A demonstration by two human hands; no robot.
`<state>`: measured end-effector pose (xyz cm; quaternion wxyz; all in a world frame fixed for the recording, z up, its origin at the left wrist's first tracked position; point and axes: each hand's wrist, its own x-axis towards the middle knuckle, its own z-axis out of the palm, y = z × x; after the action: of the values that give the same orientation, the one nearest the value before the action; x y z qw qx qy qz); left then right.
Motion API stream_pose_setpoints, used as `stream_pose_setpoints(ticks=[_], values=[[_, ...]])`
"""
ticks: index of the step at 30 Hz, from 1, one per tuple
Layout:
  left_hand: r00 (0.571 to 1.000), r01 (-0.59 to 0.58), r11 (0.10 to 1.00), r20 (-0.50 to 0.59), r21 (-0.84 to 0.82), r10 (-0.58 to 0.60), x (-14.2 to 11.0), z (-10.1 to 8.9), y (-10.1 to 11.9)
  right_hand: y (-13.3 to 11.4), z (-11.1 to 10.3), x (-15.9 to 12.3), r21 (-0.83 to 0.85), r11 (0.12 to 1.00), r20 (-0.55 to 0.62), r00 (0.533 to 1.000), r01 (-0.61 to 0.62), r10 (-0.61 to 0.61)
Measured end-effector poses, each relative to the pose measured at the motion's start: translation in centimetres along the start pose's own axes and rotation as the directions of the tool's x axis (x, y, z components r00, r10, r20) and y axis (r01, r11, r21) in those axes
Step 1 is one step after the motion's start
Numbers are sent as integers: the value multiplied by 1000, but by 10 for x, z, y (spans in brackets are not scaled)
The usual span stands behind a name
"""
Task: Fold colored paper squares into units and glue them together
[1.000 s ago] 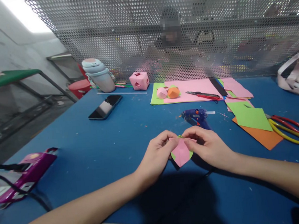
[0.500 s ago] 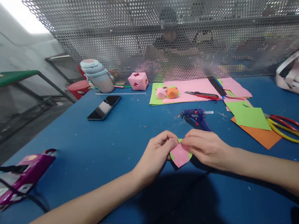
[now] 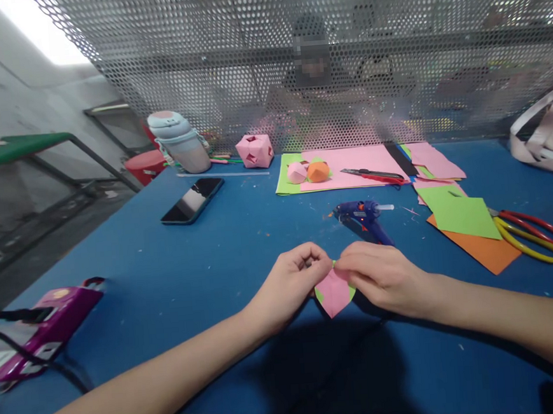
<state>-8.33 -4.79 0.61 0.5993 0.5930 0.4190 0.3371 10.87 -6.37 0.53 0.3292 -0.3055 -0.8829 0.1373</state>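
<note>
Between my two hands is a small folded paper piece (image 3: 334, 294), pink on its face with green showing at both sides and a point toward me. My left hand (image 3: 294, 279) pinches its upper left edge with thumb and fingers. At the upper right edge, my right hand (image 3: 377, 272) pinches it as well, fingertips close to the left ones. Just beyond the right hand lies a blue glue gun (image 3: 360, 212) with a clear stick in its back. What the fingertips press on at the top is largely hidden.
Scissors (image 3: 534, 234) rest by green paper (image 3: 466, 219) and orange paper (image 3: 488, 248) at right. A cutter (image 3: 372, 175) and two small paper shapes (image 3: 318, 172) lie on pink sheets. A phone (image 3: 193, 201), cup (image 3: 180, 144), pink paper ball (image 3: 255, 151) and purple power strip (image 3: 51, 330) are leftward.
My right thumb has come off the paper's front face, and the right fingers now cover its upper right corner. The paper's lower point has tipped slightly down toward me.
</note>
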Motion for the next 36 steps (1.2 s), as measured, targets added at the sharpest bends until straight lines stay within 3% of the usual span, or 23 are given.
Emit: stream_pose_setpoints(ticks=[3, 6, 8, 16, 22, 26, 32, 36], values=[[998, -51, 982, -27, 183, 57, -1, -1, 5, -5, -3, 4, 110, 979, -39, 984, -170, 175], [993, -91, 949, -51, 302, 111, -3, 1, 8, -9, -5, 9, 183, 918, 19, 935, -352, 355], [988, -113, 925, -57, 364, 143, -4, 2, 7, -10, -4, 11, 198, 891, 56, 912, -409, 406], [969, -213, 822, 4, 528, 248, -8, 4, 5, -10, -2, 9, 244, 880, 74, 913, -407, 402], [976, -171, 848, -29, 502, 214, -7, 2, 5, -6, -4, 10, 362, 787, 178, 866, -500, 468], [985, -134, 874, -32, 467, 169, -6, 4, 4, -4, 1, 9, 327, 790, 127, 853, -518, 507], [994, -77, 908, -44, 413, 105, -6, 6, -1, -6, 6, 7, 254, 862, 32, 895, -438, 445], [992, -81, 880, -49, 469, 117, -7, 6, -3, -6, 8, 5, 209, 904, 18, 926, -373, 378]])
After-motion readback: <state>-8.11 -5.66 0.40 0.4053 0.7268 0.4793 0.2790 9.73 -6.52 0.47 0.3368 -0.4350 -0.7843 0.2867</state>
